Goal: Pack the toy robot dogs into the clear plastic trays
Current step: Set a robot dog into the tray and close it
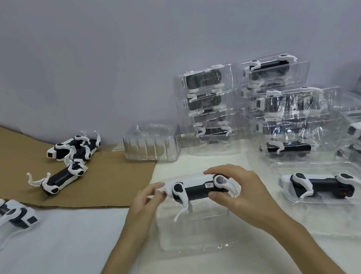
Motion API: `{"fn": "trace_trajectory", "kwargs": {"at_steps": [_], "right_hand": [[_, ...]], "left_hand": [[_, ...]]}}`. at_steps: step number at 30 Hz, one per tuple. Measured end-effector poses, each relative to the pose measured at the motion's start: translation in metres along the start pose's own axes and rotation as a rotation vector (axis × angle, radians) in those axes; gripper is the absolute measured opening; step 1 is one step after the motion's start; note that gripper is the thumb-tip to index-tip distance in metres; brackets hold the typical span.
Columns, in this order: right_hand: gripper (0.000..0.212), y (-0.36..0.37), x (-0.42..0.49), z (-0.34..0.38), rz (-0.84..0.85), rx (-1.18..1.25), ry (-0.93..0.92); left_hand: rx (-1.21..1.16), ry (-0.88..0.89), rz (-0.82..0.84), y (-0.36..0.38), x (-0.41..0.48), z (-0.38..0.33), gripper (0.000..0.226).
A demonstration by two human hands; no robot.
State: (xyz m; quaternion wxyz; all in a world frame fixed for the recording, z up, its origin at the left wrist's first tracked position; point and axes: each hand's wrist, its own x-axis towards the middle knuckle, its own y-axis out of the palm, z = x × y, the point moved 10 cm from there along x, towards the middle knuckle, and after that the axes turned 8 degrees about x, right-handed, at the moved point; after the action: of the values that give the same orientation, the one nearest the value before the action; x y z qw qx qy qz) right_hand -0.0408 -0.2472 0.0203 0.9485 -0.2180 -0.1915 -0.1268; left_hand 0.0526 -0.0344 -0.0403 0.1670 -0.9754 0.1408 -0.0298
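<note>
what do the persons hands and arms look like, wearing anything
Both are bare. The left hand and right hand have no gloves, rings or watch that I can see, and both forearms are uncovered down to the bottom edge of the picture, with no sleeve in view. The nails look short and unpainted. No marks or bands show.

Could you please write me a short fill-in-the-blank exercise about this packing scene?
1. The toy robot dog in the middle is held by ____ hands, the left hand at one end and the right hand at the other.
2. The loose dogs at the far left lie on a sheet of brown ____.
3. The filled trays stand stacked against the ____.
4. The label on the held dog's dark side reads "BATTERY ____".

Missing words: both; cardboard; wall; COVER
</note>
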Motion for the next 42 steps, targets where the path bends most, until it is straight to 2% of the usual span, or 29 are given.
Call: {"fn": "trace_trajectory", "kwargs": {"at_steps": [1, 3, 5, 8, 14, 21, 24, 26, 28, 31, 33, 36, 39, 42], "right_hand": [[0.036, 0.001, 0.0, -0.002, 0.017, -0.026, 0.011], [0.035, 0.003, 0.0, -0.005, 0.044, -0.065, 0.018], [0.034, 0.004, 0.0, -0.005, 0.05, -0.137, 0.009], [0.033, 0.004, 0.001, -0.005, 0.058, -0.197, 0.012], [0.033, 0.004, 0.0, -0.005, 0.076, -0.241, 0.007], [0.036, -0.001, -0.001, 0.005, -0.014, -0.116, -0.04], [0.045, -0.007, -0.002, 0.023, -0.088, -0.057, -0.154], [0.048, -0.014, -0.004, 0.036, -0.161, -0.026, -0.251], [0.049, -0.018, -0.008, 0.049, -0.231, -0.059, -0.358], [0.05, -0.01, -0.02, 0.071, -0.297, -0.179, -0.539], [0.048, -0.002, -0.024, 0.08, -0.294, -0.202, -0.594], [0.055, 0.003, -0.018, 0.073, -0.206, -0.073, -0.468], [0.077, 0.011, -0.008, 0.047, -0.041, 0.206, -0.137], [0.077, 0.018, -0.006, 0.028, 0.054, 0.362, 0.056]], "left_hand": [[0.043, -0.028, -0.057, -0.007, 0.0, 0.002, 0.041], [0.093, -0.061, -0.115, -0.014, -0.002, 0.003, 0.044], [0.101, -0.091, -0.082, -0.012, -0.003, 0.005, 0.044], [0.166, -0.126, 0.003, -0.005, -0.002, 0.011, 0.058], [0.122, -0.192, 0.17, 0.011, -0.002, 0.015, 0.039], [0.075, -0.137, 0.084, 0.009, -0.002, 0.007, 0.037], [0.128, -0.091, 0.043, 0.007, -0.005, 0.006, 0.033], [0.101, 0.017, -0.072, -0.003, -0.009, -0.008, 0.052], [-0.032, 0.202, -0.126, -0.01, -0.013, -0.038, 0.07], [-0.257, 0.276, 0.023, -0.005, -0.01, -0.059, 0.096], [-0.205, 0.395, 0.107, 0.001, -0.02, -0.071, 0.079], [-0.253, 0.396, 0.078, -0.001, -0.029, -0.068, 0.053], [-0.377, 0.349, 0.038, -0.008, -0.027, -0.069, 0.056], [-0.419, 0.342, 0.025, -0.01, -0.028, -0.069, 0.063]]}}
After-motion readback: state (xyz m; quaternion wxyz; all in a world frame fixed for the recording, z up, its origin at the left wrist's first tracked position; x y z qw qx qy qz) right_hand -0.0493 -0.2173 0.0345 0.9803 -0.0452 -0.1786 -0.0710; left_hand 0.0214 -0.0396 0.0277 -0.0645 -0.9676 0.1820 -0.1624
